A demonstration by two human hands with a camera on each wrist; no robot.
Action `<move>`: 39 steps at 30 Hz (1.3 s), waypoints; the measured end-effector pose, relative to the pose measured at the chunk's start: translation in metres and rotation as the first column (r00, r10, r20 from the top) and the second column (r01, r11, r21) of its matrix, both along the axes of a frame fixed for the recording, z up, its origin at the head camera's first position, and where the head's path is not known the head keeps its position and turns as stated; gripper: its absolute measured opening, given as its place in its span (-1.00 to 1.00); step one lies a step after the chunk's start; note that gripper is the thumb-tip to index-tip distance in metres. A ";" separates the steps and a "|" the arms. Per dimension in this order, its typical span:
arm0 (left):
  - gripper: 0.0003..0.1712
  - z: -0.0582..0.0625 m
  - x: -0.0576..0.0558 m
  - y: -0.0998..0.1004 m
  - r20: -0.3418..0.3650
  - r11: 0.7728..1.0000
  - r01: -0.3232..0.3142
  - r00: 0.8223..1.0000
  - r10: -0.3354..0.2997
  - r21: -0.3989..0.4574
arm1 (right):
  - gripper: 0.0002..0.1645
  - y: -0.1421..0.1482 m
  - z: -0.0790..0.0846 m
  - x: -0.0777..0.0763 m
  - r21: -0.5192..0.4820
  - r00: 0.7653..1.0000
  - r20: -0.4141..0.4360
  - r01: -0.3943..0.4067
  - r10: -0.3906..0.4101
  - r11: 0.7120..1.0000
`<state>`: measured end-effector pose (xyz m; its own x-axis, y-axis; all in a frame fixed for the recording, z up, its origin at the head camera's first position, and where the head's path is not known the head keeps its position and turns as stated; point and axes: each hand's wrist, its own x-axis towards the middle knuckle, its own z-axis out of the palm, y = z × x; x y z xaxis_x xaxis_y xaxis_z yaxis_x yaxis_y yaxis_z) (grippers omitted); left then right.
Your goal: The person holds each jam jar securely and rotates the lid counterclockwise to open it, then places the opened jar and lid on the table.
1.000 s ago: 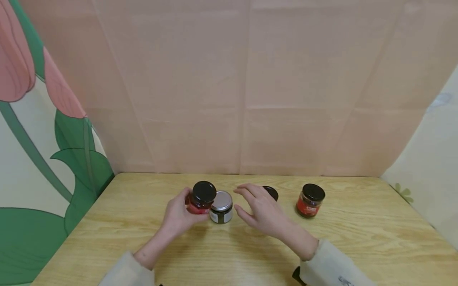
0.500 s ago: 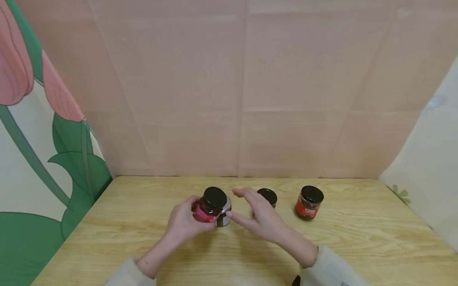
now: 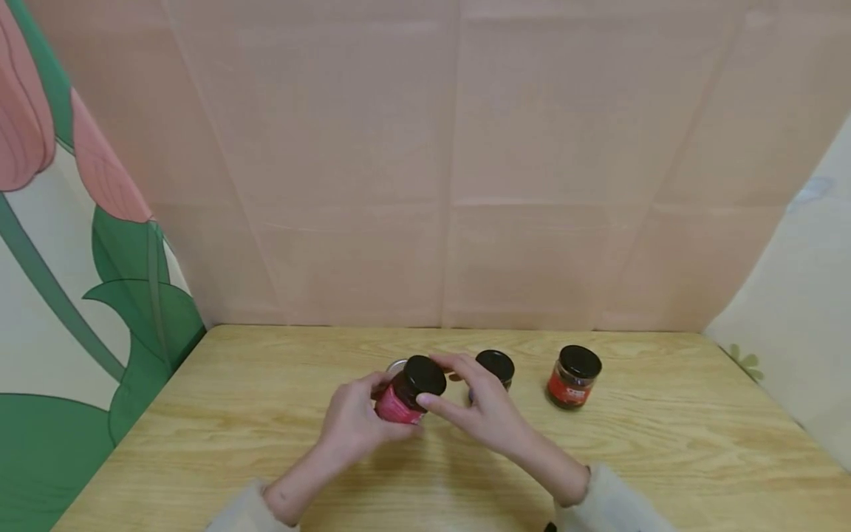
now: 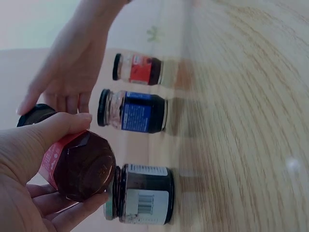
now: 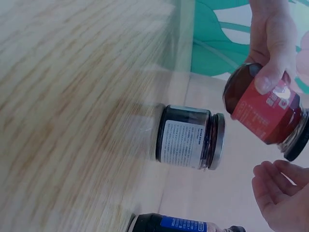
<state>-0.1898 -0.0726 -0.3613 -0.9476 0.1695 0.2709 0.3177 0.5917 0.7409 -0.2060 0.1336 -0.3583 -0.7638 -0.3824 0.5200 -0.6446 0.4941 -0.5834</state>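
Observation:
My left hand (image 3: 352,421) grips a faceted glass jar (image 3: 399,406) with a pink-red label, dark contents and a black lid. The jar is raised off the table and tilted, lid toward the right. My right hand (image 3: 488,403) is at the black lid (image 3: 425,374), thumb and forefinger spread at either side of it; in the right wrist view a small gap shows between its fingers (image 5: 275,183) and the lid. Behind the held jar stands a silver-lidded jar (image 5: 186,137) with a white label, mostly hidden in the head view.
A blue-labelled jar (image 4: 140,113) with a black lid stands upright behind my right hand. Further right is a red-labelled jar (image 3: 575,377), black-lidded too. All stand on a wooden table (image 3: 665,443) before a pinkish backdrop (image 3: 452,162).
My left hand has carried the jar to the right and tilted it, covering the silver-lidded jar. My right hand, earlier apart from it, now has its fingers at the lid.

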 end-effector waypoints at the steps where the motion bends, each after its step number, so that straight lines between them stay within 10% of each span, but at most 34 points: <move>1: -0.29 0.000 0.000 0.001 -0.004 1.000 0.002 1.000 -0.002 0.001 | -0.38 0.000 0.000 0.000 -0.008 1.000 0.000 -0.003 0.003 1.000; 26: -0.30 0.003 0.006 0.015 0.106 0.989 0.034 0.993 -0.049 0.144 | -0.56 -0.011 0.004 0.007 -0.273 0.946 0.311 0.177 -0.087 0.946; 39: -0.30 0.000 0.007 0.016 0.123 0.989 0.092 0.987 -0.107 0.117 | -0.52 -0.005 0.005 0.012 -0.307 0.951 0.306 0.049 0.050 0.951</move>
<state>-0.1829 -0.0571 -0.3610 -0.9557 0.2406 0.1698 0.2683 0.4737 0.8388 -0.1942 0.1288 -0.3536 -0.9038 -0.2423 0.3527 -0.4105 0.2586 -0.8744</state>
